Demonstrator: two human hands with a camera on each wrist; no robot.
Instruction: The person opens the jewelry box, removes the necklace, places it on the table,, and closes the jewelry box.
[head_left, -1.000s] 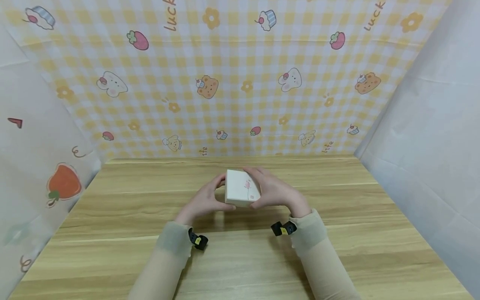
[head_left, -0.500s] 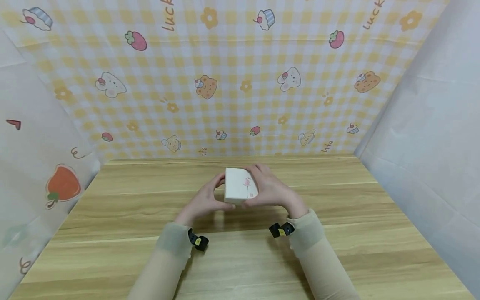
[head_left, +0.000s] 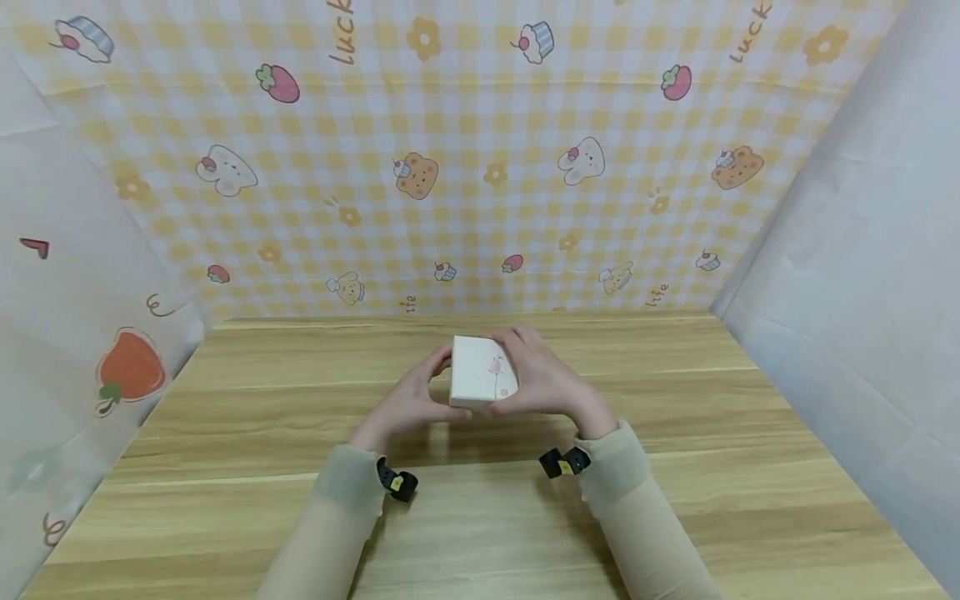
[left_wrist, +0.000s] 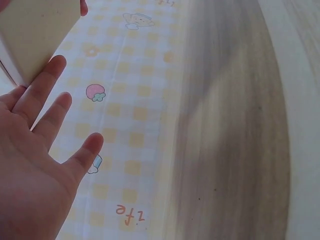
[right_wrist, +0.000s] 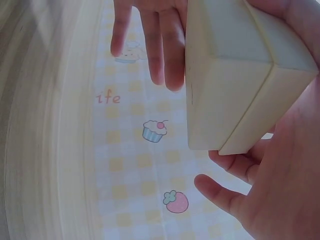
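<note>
A small white box [head_left: 474, 371] with a pink flower printed on its top is held up over the table between both hands. My left hand [head_left: 411, 402] holds its left side, thumb at the near edge and fingers toward the far side. My right hand [head_left: 551, 382] grips the opposite side from above. In the right wrist view a seam runs around the box [right_wrist: 227, 100], splitting it into two parts that sit together. The left wrist view shows one plain side of the box [left_wrist: 42, 35], with some left fingers spread straight. Whatever is inside stays hidden.
A wood-grain table [head_left: 225, 500] lies under the hands. Yellow checked cloth [head_left: 465, 208] with cartoon prints hangs along the back. White cloth walls stand at the left [head_left: 60, 333] and right [head_left: 862, 292]. Each wrist wears a black strap [head_left: 397, 482].
My right hand has shifted slightly left and farther round the box, covering more of its top right corner. The box has tilted a little. My left hand has hardly moved.
</note>
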